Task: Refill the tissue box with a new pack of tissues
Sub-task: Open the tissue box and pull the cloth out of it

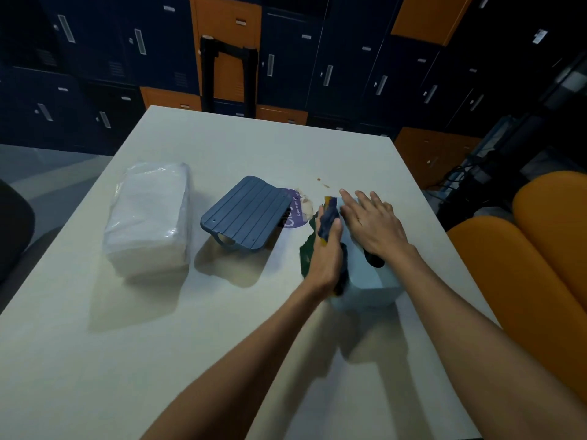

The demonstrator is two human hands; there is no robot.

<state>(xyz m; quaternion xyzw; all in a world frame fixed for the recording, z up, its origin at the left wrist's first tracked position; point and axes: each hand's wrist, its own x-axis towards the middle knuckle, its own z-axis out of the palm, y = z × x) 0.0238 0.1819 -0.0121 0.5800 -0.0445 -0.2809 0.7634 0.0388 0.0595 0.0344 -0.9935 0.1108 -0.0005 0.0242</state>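
The right hand (371, 223) lies flat, fingers straight, on the pale blue tissue box (368, 281) at the right of the worktop (158, 344). The left hand (325, 252) closes its grip on what looks like a crumpled dark wrapper (328, 217) beside the box. The clear-wrapped tissue pack (149, 217) lies well apart at the left, with the ribbed blue lid (244, 212) between them.

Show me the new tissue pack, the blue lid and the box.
tissue pack (149, 217), head view, top of its clear wrapper.
blue lid (246, 214), head view, middle of ribbed face.
tissue box (371, 279), head view, pale top.
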